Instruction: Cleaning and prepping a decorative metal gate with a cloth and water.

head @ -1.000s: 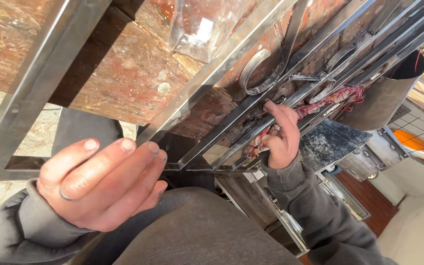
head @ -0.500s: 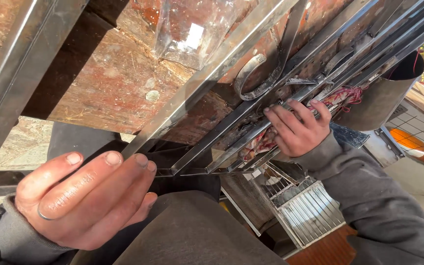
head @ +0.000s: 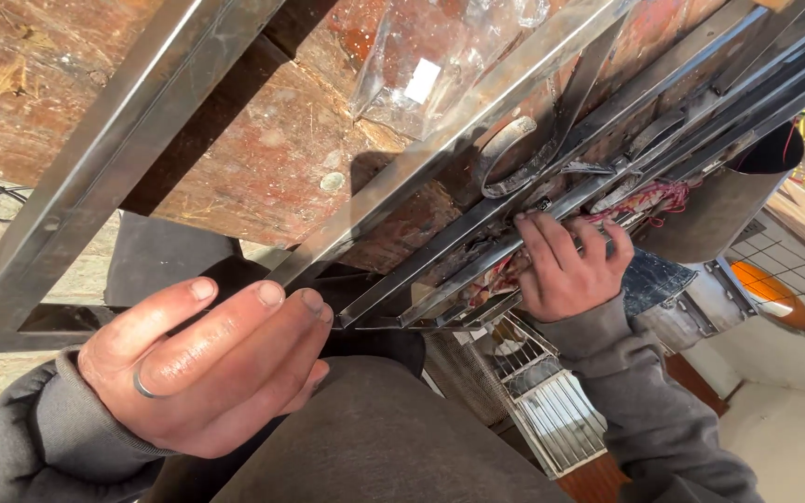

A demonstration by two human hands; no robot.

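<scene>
right hand [head: 566,270] grip wraps the steel bars [head: 477,279]; left hand [head: 202,363] loosely curled, holding nothing.

One head camera, tilted downward — close above the workbench [head: 235,177].

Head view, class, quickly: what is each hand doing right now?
Left hand: fingers extended together, holding nothing visible, resting by the lap.
Right hand: fingers curled over the metal bars.

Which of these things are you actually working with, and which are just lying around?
In hand:
right hand on the metal bars
left hand beside the steel frame

Lying about:
plastic bag
metal cylinder
wire grille
</scene>
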